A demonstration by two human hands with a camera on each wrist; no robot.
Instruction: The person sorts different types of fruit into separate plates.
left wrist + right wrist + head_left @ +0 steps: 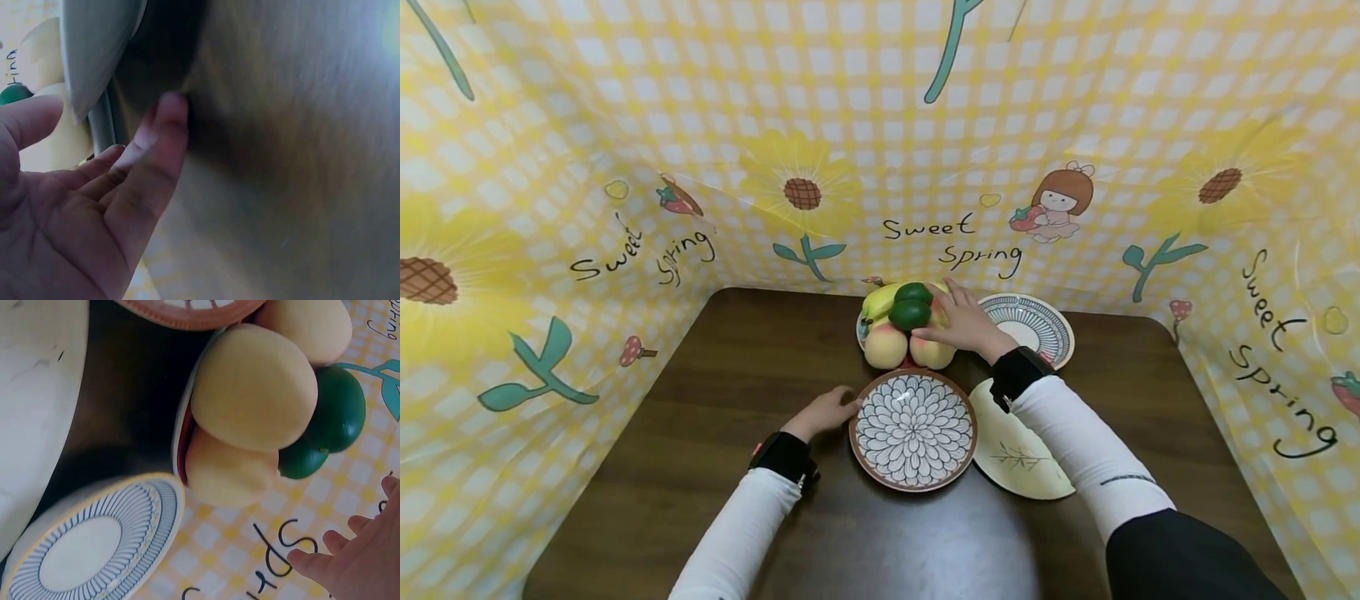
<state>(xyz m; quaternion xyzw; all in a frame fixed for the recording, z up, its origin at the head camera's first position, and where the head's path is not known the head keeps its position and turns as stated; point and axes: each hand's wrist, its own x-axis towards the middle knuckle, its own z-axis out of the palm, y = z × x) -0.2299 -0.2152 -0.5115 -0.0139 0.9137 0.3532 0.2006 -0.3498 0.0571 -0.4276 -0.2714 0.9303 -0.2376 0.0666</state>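
Observation:
My left hand is at the left rim of a brown-rimmed plate with a black-and-white petal pattern. In the left wrist view, its fingers stretch out under the rim and the thumb stands apart from them. Above the fruit, my right hand spreads its fingers and holds nothing. Yellow bananas, several pale peaches and glossy dark green fruits are heaped in a dish, mostly hidden beneath them. The right wrist view shows the right fingers apart from the peaches.
A blue-striped plate stands behind my right wrist. The cream plate with a twig design lies right of the petal plate, partly under my right forearm. Yellow checked cloth walls the dark wooden table at the back and sides.

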